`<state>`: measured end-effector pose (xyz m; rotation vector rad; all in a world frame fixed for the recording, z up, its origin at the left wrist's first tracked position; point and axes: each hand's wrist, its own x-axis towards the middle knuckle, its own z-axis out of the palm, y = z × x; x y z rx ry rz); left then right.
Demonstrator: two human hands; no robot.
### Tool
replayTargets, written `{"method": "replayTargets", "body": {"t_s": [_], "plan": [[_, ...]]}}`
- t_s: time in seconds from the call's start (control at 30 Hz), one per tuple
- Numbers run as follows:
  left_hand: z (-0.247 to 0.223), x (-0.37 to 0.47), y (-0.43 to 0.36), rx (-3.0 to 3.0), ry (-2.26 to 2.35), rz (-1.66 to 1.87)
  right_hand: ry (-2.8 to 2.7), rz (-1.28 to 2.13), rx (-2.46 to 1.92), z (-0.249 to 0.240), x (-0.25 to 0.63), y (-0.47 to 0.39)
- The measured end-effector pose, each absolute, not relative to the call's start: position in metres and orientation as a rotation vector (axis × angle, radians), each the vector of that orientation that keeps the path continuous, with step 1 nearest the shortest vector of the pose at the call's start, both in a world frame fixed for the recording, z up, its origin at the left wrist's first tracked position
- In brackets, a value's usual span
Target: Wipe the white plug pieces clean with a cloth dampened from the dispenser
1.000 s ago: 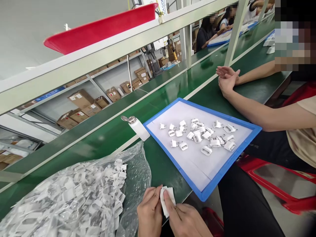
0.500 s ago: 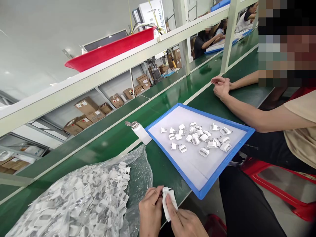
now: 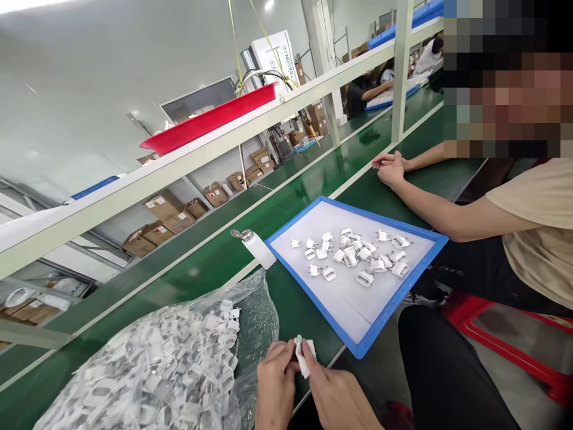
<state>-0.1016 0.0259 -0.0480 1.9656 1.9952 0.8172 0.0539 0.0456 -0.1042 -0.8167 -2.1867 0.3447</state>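
Head view, hands: the left hand (image 3: 276,382) and the right hand (image 3: 335,397) meet at the near edge of the green bench (image 3: 215,263), both pinching one small white plug part (image 3: 299,349) wrapped in a white cloth (image 3: 308,358).
Head view, grip: left fingers clasp the part from its left side; the right thumb and forefinger press the cloth against it. Neither hand is free.
Head view, change: a second ago the cloth lay broad and flat over the part; now it is bunched narrower and the part's top pokes out above the fingers. The hands sit in the same spot, while the camera has tilted up. This reads as a wipe passing over the piece, likely near its end.
Head view, supply: a clear bag of white parts (image 3: 170,370) lies just left of the hands, unchanged.
Head view, tray: the blue-rimmed tray (image 3: 394,301) ahead carries a loose cluster of parts (image 3: 353,254), unchanged in number.
Head view, bottle: a white pump bottle (image 3: 257,245) lies beside the tray's left corner.
Head view, neighbour: a co-worker's hands (image 3: 389,167) rest together on the bench, well apart from the tray.
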Motion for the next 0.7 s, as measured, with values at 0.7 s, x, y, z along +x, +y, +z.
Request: {"method": "replayTargets", "body": {"t_s": [0.7], "plan": [[-0.022, -0.051, -0.016, 1.255, 1.846, 1.458, -1.172, 1.61, -1.064, -0.053, 0.097, 0.019]]}}
